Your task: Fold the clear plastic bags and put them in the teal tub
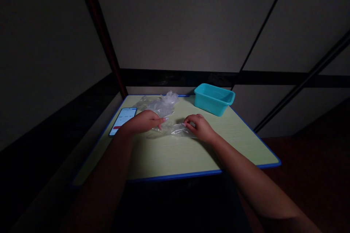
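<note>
A clear plastic bag (pixel 176 129) stretches between my two hands, just above the middle of the table. My left hand (pixel 146 121) pinches its left end between thumb and fingers. At the other end, my right hand (pixel 199 126) has thumb and forefinger closed on the plastic. Behind my left hand lies a crumpled heap of clear plastic bags (pixel 164 105).
A turquoise plastic basket (pixel 212 103) stands at the back right of the pale table (pixel 169 158), which has a blue edge. A phone (pixel 123 120) with its screen lit lies at the left edge. Panelled walls rise behind and to the left.
</note>
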A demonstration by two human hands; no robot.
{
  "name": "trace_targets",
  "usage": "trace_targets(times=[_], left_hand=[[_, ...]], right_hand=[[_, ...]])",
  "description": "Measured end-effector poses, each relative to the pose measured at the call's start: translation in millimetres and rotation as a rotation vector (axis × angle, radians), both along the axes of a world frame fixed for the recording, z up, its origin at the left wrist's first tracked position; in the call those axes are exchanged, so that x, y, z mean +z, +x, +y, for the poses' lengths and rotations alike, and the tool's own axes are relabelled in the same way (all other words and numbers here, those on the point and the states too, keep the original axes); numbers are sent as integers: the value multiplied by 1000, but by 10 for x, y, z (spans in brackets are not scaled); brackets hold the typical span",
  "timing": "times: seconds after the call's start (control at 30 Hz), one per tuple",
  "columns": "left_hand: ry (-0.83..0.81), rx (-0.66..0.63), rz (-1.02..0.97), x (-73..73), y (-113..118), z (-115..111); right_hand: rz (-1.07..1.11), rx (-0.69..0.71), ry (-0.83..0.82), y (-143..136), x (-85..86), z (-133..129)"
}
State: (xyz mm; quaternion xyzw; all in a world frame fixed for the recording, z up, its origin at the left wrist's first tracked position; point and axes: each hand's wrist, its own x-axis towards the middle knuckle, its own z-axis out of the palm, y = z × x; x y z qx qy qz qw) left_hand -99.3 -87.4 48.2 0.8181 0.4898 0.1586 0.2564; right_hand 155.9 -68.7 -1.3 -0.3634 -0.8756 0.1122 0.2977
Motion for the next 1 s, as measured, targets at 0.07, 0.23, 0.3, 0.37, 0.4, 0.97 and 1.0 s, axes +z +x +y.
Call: trace_targets(times=[0.07,0.23,0.3,0.37,0.4,0.97,1.0], left_hand=[[26,14,62,11,26,-11],[276,162,21,-89,242,-40],[348,162,23,-184,350,-34],[393,137,59,-282,446,-15],[412,110,78,-324,486,-2],[129,93,-208,-608,576,203],[145,107,-190,-622,579,212]], right_hand=[[-3,-8,3,-4,-3,11],[-2,1,26,-16,-26,48],[6,6,36,-16,-39,60],[15,13,39,-16,-45,65],[17,16,37,-16,-43,65],[-37,-243,-383,367,29,226],[-43,-288,-414,414,31,241]])
